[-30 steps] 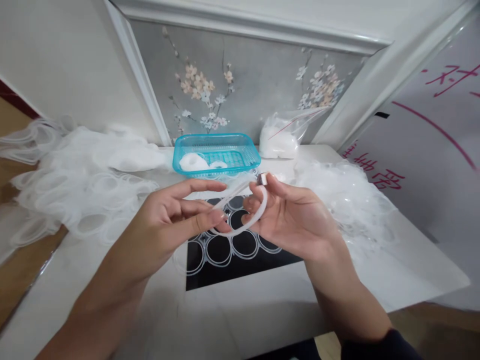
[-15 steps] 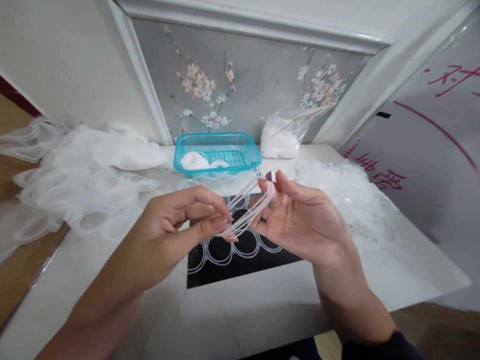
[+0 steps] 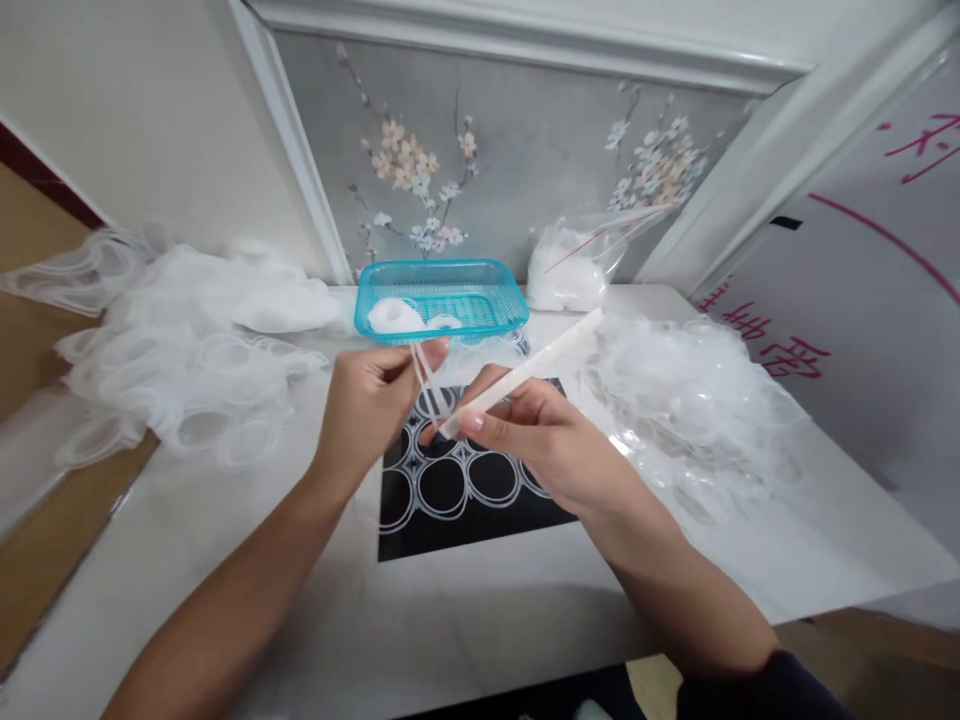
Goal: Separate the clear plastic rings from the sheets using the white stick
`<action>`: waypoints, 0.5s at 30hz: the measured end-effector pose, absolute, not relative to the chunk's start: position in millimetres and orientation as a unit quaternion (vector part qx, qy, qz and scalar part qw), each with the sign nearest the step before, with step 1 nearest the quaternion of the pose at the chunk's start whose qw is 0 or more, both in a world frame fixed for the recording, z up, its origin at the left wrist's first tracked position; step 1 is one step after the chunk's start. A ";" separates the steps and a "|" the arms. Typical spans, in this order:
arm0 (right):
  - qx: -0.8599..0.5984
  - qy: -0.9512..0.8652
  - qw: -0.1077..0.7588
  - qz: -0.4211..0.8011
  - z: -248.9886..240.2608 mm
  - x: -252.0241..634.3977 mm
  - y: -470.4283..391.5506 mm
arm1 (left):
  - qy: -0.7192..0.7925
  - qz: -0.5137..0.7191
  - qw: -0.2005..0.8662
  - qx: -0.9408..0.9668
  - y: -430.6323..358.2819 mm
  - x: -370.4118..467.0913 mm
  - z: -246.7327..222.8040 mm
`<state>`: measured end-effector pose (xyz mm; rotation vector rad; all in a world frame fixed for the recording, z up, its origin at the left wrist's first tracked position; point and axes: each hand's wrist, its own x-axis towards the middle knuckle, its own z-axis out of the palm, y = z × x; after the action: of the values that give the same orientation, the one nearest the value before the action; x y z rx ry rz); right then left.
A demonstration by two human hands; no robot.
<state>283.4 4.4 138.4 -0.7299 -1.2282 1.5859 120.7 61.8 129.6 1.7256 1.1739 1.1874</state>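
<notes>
My left hand (image 3: 375, 400) pinches thin white rings (image 3: 426, 375) that hang between the two hands. A flat white stick (image 3: 525, 370) lies slanted in my right hand (image 3: 551, 430), between thumb and fingers, its lower end by the bottom of the rings. Both hands are above a black sheet (image 3: 480, 510) covered with rows of clear rings. Right behind the hands is a blue basket (image 3: 517, 315) with white rolls (image 3: 395, 316) in it.
A big heap of white rings (image 3: 210, 370) spreads over the table's left side. More clear rings (image 3: 690, 390) are piled on the right. A clear bag with white contents (image 3: 568, 275) leans at the back wall beside the basket.
My left hand has risen and pulled back left, and my right hand has turned and moved left and down. The stick now shows at full length; before, only a small end showed.
</notes>
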 end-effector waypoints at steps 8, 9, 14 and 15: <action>-0.348 -0.623 0.474 0.516 122.9 292.8 22.9 | 0.365 0.547 0.629 0.416 66.9 128.3 129.4; -0.343 -0.619 0.480 0.519 122.2 293.8 24.4 | 0.360 0.548 0.644 0.394 65.9 131.1 129.4; -0.371 -0.565 0.541 0.500 130.3 306.5 27.2 | 0.361 0.530 0.688 0.340 73.2 142.9 131.8; -0.379 -0.555 0.561 0.484 133.6 311.1 27.0 | 0.369 0.519 0.696 0.332 79.4 144.2 131.8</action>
<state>311.1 27.0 133.6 -0.8924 -1.3088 1.1397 144.2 79.4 131.8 0.7409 0.8226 1.1575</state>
